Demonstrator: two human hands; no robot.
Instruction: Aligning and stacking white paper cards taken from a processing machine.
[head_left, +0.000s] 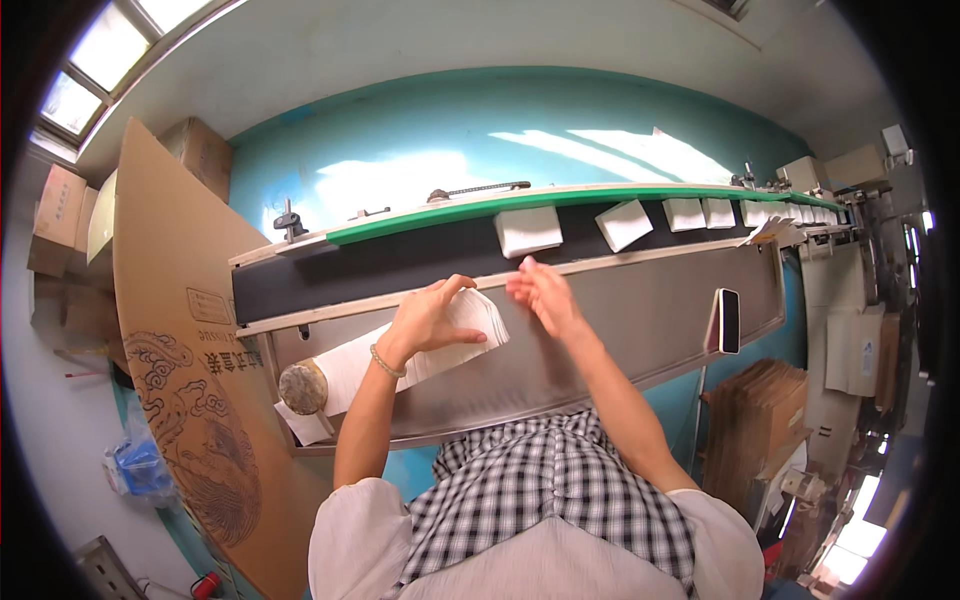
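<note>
- Left hand (430, 318): spread over the right end of a long row of white, folded, tissue-like paper (340, 375), thumb toward the near side, fingers toward the far side. Probably there to keep the loose end together. Can't tell how hard it's squeezing, or whether it's only resting.
- Right hand (545, 300): released, fingers loosely curled, nothing visible in it. Slightly blurred, just beyond the row's right end, near the pale rail along the belt.
- Paper row location: lies aslant on the left part of a shallow brushed-metal tray (610, 320), far end toward the belt. Tray's raised rim likely stops stuff sliding off.
- Round, mottled grey-brown block (303, 388): sits against the row's left end. Looks like a backstop or weight so the sheets don't fan out; the free end is left to the hand.
- Flat black belt (390, 272): runs along the tray's far side, within reach of both hands. White block-shaped paper pack (528, 232) on it, up by the green guide strip (400, 226); more packs farther right. Strip presumably keeps them lined up, though the second one sits skewed.
</note>
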